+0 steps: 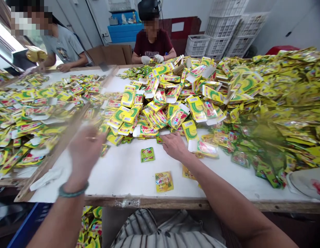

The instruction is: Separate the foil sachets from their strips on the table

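1. Reaching past the green packet (147, 154), the right hand (174, 146) is at the front edge of the big pile of boxes (160, 96), behind that packet and to its right. The fingers look stretched and a bit apart by a white flap. I cannot tell if this grip has hold of anything.
2. Left of the green packet is the left hand (86, 148). It is blurry and looks curled, so I cannot tell how open its grip is or what it has.
3. The green packet lies loose on the bench (123, 172). A yellow packet (164, 181) lies nearer the person than it, a little to the right. Both are out of any box.
4. Behind the green packet, lots of boxes show white flaps sticking out, so those do not look shut. I cannot tell which are full.
5. Far to the right of the green packet is a huge heap of packets (291, 120). With so many, it looks like a lot is left and far from finished.
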The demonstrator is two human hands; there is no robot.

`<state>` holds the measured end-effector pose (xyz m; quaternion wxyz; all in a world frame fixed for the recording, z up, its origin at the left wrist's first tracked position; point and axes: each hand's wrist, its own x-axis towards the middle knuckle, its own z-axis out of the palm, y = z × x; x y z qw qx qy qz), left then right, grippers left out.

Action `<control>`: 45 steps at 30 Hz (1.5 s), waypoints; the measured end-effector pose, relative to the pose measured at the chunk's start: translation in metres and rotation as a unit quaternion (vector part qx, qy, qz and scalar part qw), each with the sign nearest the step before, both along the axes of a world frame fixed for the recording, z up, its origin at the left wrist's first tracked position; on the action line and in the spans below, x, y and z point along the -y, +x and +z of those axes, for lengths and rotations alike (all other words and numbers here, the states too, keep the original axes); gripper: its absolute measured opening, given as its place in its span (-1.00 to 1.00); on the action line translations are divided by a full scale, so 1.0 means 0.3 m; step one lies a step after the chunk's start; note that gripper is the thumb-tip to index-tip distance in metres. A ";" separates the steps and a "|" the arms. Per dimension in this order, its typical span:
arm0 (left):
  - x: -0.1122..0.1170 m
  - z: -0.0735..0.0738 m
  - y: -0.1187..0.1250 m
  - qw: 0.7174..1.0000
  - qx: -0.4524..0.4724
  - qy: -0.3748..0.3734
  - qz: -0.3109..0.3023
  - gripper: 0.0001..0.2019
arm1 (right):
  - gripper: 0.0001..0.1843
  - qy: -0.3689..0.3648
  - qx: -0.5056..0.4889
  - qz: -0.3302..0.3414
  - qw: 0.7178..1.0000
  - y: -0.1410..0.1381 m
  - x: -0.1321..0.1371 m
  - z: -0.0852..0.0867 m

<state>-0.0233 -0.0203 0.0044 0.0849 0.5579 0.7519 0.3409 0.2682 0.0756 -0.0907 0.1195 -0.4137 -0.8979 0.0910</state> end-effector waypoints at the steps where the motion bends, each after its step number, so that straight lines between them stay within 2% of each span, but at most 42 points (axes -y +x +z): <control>1: 0.003 -0.038 0.074 1.000 -0.018 -0.016 -0.002 -0.79 | -0.70 -0.002 0.014 0.000 1.000 0.002 0.008 0.014; 3: 0.020 -0.109 0.223 0.990 -0.040 -0.081 -0.106 -0.82 | -0.74 -0.020 0.025 -0.023 0.999 0.012 0.022 0.037; 6: 0.071 -0.172 0.397 0.950 -0.082 -0.133 -0.270 -0.78 | -0.77 -0.066 0.005 -0.074 0.995 0.034 0.037 0.054; 8: 0.103 -0.190 0.462 0.929 -0.112 -0.159 -0.314 -0.74 | -0.78 -0.102 -0.019 -0.090 0.991 0.050 0.041 0.053; 10: 0.117 -0.204 0.490 0.918 -0.123 -0.193 -0.325 -0.77 | -0.80 -0.131 -0.043 -0.096 0.986 0.065 0.039 0.050; 13: 0.098 -0.226 0.486 0.933 -0.052 -0.227 -0.275 -0.84 | -0.86 -0.164 -0.093 -0.093 0.978 0.083 0.028 0.048; 15: 0.066 -0.238 0.471 0.946 0.072 -0.236 -0.211 -0.85 | -0.90 -0.200 -0.164 -0.095 0.961 0.093 0.020 0.047; 16: 0.048 -0.241 0.465 0.943 0.155 -0.234 -0.178 -0.79 | -0.89 -0.229 -0.214 -0.101 0.944 0.095 0.016 0.046; 18: 0.008 -0.240 0.453 0.914 0.326 -0.211 -0.121 -0.59 | -0.84 -0.299 -0.319 -0.119 0.892 0.097 0.013 0.043; 20: -0.028 -0.231 0.446 0.870 0.455 -0.176 -0.078 -0.48 | -0.68 -0.357 -0.397 -0.132 0.835 0.092 0.014 0.042; 23: -0.066 -0.215 0.441 0.823 0.550 -0.137 -0.039 -0.50 | -0.50 -0.393 -0.458 -0.129 0.787 0.081 0.024 0.046; 26: -0.080 -0.217 0.442 0.800 0.588 -0.115 -0.033 -0.49 | -0.59 -0.412 -0.485 -0.092 0.766 0.071 0.036 0.054; 28: -0.078 -0.228 0.445 0.790 0.602 -0.105 -0.038 -0.47 | -0.63 -0.419 -0.478 -0.073 0.769 0.068 0.040 0.054; 31: -0.066 -0.241 0.452 0.780 0.617 -0.101 -0.036 -0.43 | -0.63 -0.416 -0.478 -0.094 0.768 0.061 0.042 0.046; 35: -0.054 -0.237 0.468 0.771 0.625 -0.104 -0.060 -0.46 | -0.57 -0.426 -0.540 -0.125 0.715 0.041 0.049 0.033; 37: -0.054 -0.231 0.473 0.769 0.627 -0.100 -0.074 -0.49 | -0.55 -0.427 -0.550 -0.128 0.706 0.031 0.054 0.033; 41: -0.058 -0.226 0.469 0.790 0.603 -0.088 -0.065 -0.56 | -0.56 -0.406 -0.547 -0.126 0.721 0.032 0.055 0.047; 45: -0.061 -0.219 0.462 0.806 0.579 -0.106 -0.066 -0.63 | -0.59 -0.410 -0.525 -0.093 0.740 0.042 0.053 0.060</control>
